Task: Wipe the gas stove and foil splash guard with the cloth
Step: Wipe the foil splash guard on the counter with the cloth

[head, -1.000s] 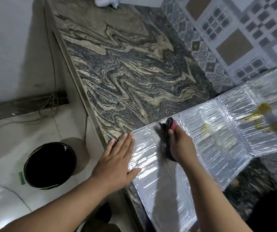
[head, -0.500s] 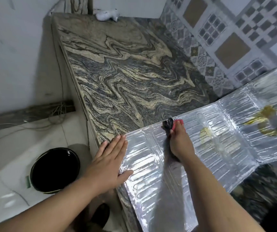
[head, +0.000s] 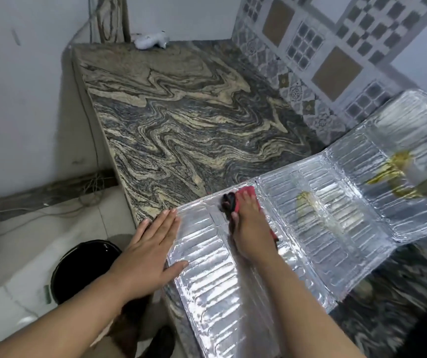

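the foil splash guard (head: 318, 228) lies flat and unfolded on the marbled counter (head: 181, 130), its panels running from 6 o'clock near the front edge out toward 3 o'clock by the tiled wall (head: 336, 55). the left hand (head: 150, 251) lies flat with fingers spread, its grip open, palm at the counter's front edge and fingertips and thumb touching the near-left panel of the foil. the right hand (head: 251, 228) presses down on the cloth (head: 235, 200), a red and black bundle, at the far edge of the foil near the fold between the first two panels; its grip is closed over the cloth, fingers curled on top with red fabric showing past the fingertips and black fabric bunched at 9 o'clock of them. yellowish stains (head: 307, 200) mark the middle panel, and a larger, blurred smear (head: 400, 174) sits on the far-right panel. on the floor at 8 o'clock stands a black bucket (head: 78, 270). a pale object (head: 150, 40), too small to tell, rests at the counter's far end at 12 o'clock.
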